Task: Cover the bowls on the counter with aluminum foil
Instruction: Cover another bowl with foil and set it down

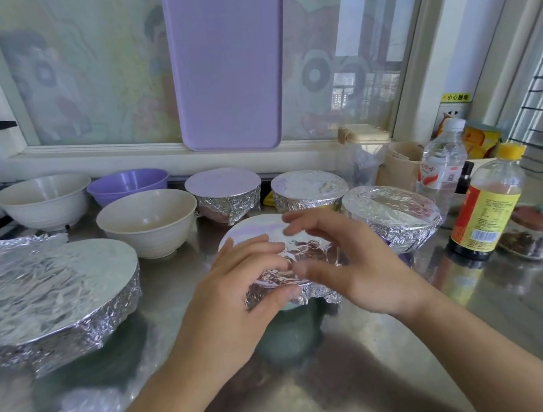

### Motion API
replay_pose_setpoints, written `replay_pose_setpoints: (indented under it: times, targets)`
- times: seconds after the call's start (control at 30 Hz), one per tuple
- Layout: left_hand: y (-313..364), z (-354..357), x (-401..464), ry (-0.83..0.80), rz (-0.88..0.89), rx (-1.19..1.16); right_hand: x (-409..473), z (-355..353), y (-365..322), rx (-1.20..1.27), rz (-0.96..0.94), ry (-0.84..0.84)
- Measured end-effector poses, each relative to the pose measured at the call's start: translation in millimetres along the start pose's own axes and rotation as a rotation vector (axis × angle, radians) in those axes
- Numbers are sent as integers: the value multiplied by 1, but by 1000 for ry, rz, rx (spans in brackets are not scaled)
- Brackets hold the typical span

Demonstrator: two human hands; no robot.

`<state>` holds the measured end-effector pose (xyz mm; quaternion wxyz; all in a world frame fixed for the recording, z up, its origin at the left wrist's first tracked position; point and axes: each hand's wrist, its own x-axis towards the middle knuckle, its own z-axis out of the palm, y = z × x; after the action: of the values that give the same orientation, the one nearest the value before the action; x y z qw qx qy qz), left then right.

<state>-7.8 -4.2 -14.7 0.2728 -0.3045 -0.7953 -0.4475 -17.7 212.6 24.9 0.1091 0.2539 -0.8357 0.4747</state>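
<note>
both hands are working on one bowl (287,321) at the middle of the table (385,346): the left hand (238,279) is gripping the foil (307,253) at the near rim, the right hand (342,258) is pressing with relaxed fingers. three uncovered bowls (148,222) are standing behind, left.

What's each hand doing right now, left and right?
Left hand: fingers curled onto the foil at the near rim of the bowl, pressing it down.
Right hand: open, fingers spread and relaxed over the foil top.
</note>
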Motion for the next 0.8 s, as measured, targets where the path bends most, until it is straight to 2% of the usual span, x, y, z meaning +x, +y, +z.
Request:
replay_pose_setpoints:
  times: [0.13, 0.47, 0.8]
  targets:
    - [-1, 2, -1, 18, 26, -5, -10, 6, 4, 63, -25, 31]
    - [-2, 0, -2, 32, 7, -10, -16, 10, 9, 48, -67, 56]
    - [2, -5, 0, 23, -100, -34, -20, 6, 15, 141, -58, 78]
